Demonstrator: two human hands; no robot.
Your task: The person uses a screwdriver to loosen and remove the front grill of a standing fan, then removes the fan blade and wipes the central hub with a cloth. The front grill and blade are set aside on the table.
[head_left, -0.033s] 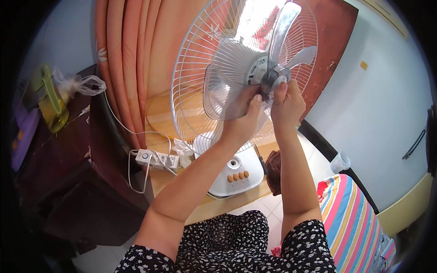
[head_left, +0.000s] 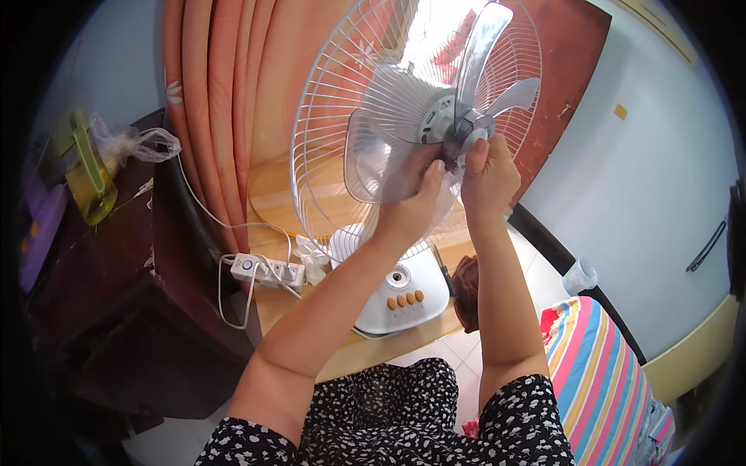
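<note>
An electric fan stands before me, its front uncovered. The wire rear guard [head_left: 298, 167] spreads behind a grey see-through blade set [head_left: 482, 54]. My left hand [head_left: 413, 203] is closed on the blade set close to its centre, thumb in front, and the other fingers show through a smoky blade. At the middle of the blades is the hub [head_left: 475, 123]. My right hand [head_left: 491, 177] pinches its front end, thumb up; whether a separate cap sits under the fingers is hidden. Below is the white fan base [head_left: 416, 317] with several brown buttons.
The base stands on a wooden table [head_left: 350, 349]. Left of it lie a white power strip [head_left: 268, 270] with cords and a crumpled white plastic bag [head_left: 311, 256]. A dark cabinet [head_left: 101, 287] fills the left; a striped cloth [head_left: 594, 365] is at the right.
</note>
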